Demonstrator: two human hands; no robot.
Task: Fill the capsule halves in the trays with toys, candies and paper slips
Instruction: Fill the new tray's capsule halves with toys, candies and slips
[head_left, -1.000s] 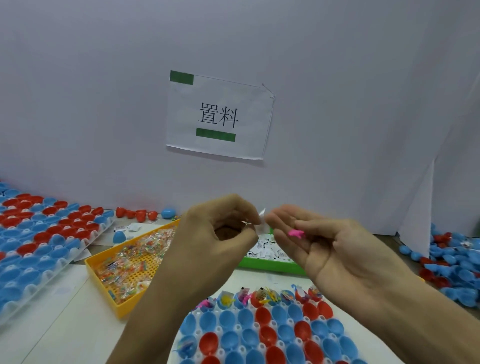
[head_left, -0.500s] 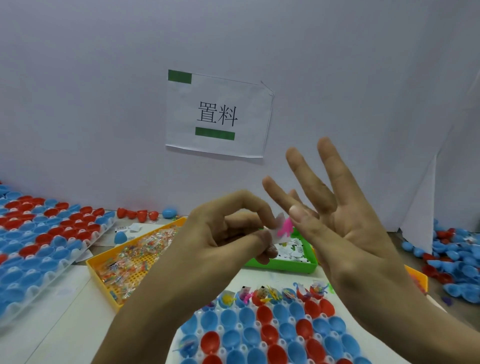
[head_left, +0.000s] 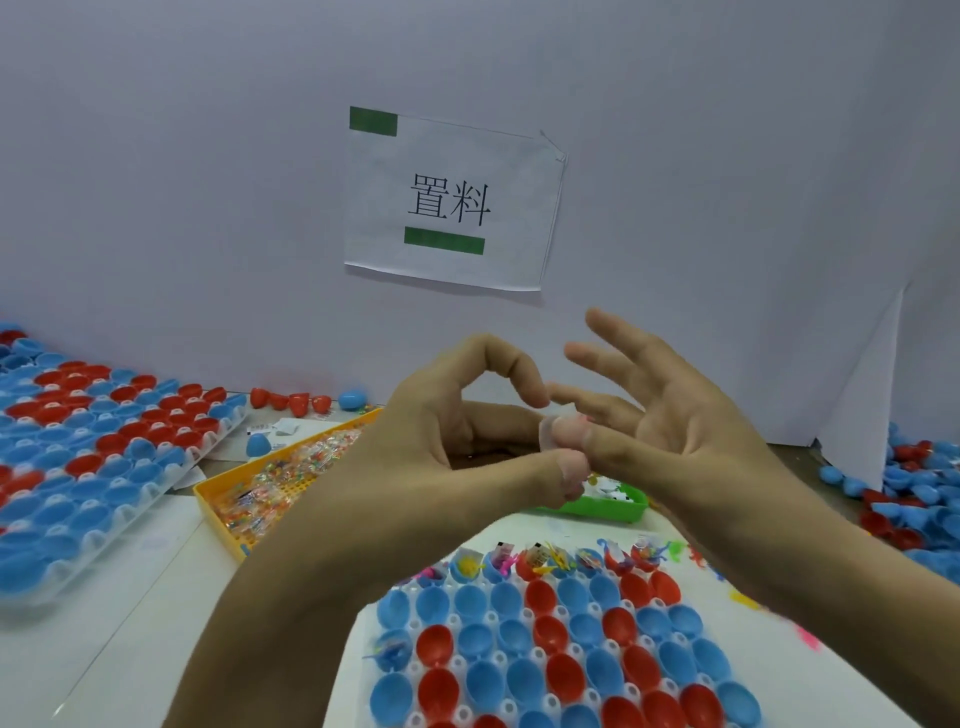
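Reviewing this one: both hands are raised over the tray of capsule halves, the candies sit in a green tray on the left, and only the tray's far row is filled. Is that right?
Not quite. The head view shows the candies in a yellow tray, not a green one; the green tray behind the hands holds paper slips. The rest stands: left hand and right hand are raised over the capsule tray, mostly far row filled.

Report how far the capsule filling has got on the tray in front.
Done: the far row of the front tray holds toys and slips, plus one half at its left edge. In hand: the left hand and right hand work a small white piece, too blurred to name. Left: the nearer red and blue halves show empty.
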